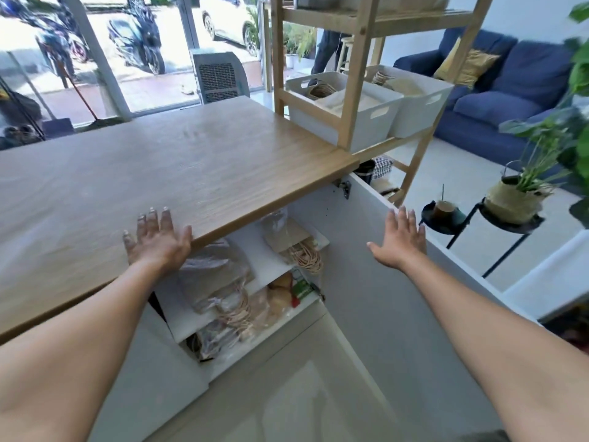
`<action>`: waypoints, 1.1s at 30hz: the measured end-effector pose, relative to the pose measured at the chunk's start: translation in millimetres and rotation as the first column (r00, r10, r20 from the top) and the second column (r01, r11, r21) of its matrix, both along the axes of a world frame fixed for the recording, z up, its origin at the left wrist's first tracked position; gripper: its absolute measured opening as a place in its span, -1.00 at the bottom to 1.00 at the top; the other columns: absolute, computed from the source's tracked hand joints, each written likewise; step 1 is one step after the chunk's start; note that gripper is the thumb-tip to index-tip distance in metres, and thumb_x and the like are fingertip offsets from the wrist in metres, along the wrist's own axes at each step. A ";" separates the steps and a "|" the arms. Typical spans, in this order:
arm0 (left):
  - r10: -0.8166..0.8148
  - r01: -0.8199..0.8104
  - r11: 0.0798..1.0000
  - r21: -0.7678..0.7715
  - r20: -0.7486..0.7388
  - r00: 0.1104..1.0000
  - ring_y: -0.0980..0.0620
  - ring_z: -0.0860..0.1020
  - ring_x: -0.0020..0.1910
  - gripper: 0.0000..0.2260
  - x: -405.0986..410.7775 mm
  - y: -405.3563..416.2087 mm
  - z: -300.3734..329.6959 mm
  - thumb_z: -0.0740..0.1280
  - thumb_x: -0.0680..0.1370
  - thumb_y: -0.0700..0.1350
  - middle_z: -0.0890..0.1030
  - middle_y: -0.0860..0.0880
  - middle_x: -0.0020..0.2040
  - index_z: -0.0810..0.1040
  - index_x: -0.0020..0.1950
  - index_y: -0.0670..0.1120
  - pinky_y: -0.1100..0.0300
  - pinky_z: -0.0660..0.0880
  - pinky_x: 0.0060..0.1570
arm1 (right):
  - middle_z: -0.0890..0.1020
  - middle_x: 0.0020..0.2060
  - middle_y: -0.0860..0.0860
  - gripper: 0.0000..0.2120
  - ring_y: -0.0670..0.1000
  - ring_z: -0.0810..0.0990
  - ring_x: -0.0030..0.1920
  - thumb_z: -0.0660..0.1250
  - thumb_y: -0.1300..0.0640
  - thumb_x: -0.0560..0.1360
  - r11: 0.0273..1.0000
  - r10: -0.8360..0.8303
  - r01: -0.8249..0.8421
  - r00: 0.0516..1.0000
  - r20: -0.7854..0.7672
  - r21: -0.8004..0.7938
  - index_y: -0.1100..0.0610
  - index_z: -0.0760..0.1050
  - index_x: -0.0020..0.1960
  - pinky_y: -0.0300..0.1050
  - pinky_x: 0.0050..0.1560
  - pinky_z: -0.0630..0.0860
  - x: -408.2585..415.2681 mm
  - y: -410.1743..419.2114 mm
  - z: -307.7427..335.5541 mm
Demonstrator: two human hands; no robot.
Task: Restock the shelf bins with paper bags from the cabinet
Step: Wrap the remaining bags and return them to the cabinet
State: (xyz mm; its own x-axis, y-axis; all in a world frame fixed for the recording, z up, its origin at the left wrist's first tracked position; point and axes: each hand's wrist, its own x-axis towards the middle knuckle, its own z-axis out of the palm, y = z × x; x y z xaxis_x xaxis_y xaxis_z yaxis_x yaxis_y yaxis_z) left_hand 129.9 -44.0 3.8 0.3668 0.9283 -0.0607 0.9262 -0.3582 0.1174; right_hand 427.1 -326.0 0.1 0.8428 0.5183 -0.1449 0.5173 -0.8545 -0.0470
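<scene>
The cabinet under the wooden countertop point(178, 173) stands with its white door point(376, 282) swung wide. On its shelves lie paper bags with cord handles, some wrapped in clear plastic point(216, 275), more on the upper shelf point(296, 240). My left hand point(156, 237) rests flat on the countertop's front edge, fingers spread, holding nothing. My right hand point(400, 239) is spread open in front of the door's inner face, empty. Two white bins, one on the left point(366, 122) and one on the right point(420, 113), sit on the wooden shelf unit point(357, 90) at the counter's far right, with paper bags inside.
A blue sofa point(497, 103) stands behind the shelf unit. Two black plant stands point(510, 224) with pots are right of the door. A fan heater point(220, 78) sits by the glass front; motorbikes are parked outside. Pale floor lies below me.
</scene>
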 end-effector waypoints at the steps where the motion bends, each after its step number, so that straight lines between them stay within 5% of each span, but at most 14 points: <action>1: 0.008 -0.009 0.999 -0.037 -0.023 1.000 -0.05 -0.13 0.59 -0.38 -1.6 4.0 -2.6 -0.10 0.62 0.25 -0.13 -0.05 0.61 -0.08 0.61 -0.01 -0.12 -0.18 0.52 | -0.27 0.55 0.13 -0.12 0.13 -0.30 0.55 0.18 -0.18 0.54 0.999 -0.036 0.036 0.999 -0.017 -0.008 0.17 -0.28 0.56 0.09 0.52 -0.22 3.8 -3.0 -2.5; 6: -0.003 0.002 0.999 -0.054 -0.027 1.000 -0.04 -0.10 0.59 -0.36 -0.4 8.4 -5.9 -0.13 0.59 0.31 -0.10 -0.06 0.61 -0.05 0.60 0.03 -0.12 -0.16 0.51 | -0.28 0.54 0.16 -0.06 0.14 -0.26 0.55 0.21 -0.19 0.53 0.981 -0.190 0.183 0.972 -0.136 -0.060 0.24 -0.31 0.55 0.09 0.54 -0.18 17.7 -4.0 -17.1; 21: -0.023 0.013 0.989 -0.146 -0.069 0.997 -0.04 -0.21 0.58 -0.36 1.2 8.3 0.5 -0.17 0.59 0.30 -0.22 -0.06 0.60 -0.17 0.60 0.03 -0.14 -0.25 0.49 | -0.15 0.56 0.17 0.15 0.14 -0.14 0.56 0.16 -0.49 0.35 0.971 -0.237 0.232 0.968 -0.085 -0.066 0.28 -0.21 0.56 0.06 0.53 -0.08 -22.3 16.9 -14.7; 33: -0.059 0.046 0.984 -0.173 -0.068 0.996 -0.07 -0.22 0.58 -0.34 -0.5 6.1 6.5 -0.19 0.58 0.31 -0.23 -0.08 0.59 -0.19 0.60 0.01 -0.15 -0.25 0.49 | -0.02 0.55 0.17 -0.21 0.13 0.02 0.54 0.16 -0.10 0.54 0.971 -0.237 0.230 0.965 -0.116 -0.070 0.29 -0.11 0.56 0.01 0.46 0.09 -90.2 73.7 3.9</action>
State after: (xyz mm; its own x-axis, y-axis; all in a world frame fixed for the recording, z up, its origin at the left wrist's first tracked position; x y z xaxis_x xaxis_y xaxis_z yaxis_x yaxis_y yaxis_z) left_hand 129.4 -37.9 10.3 0.4035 0.8815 -0.2453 0.9150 -0.3870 0.1143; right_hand 336.9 -252.2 4.0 0.9135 0.2975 -0.2777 0.2965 -0.9539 -0.0466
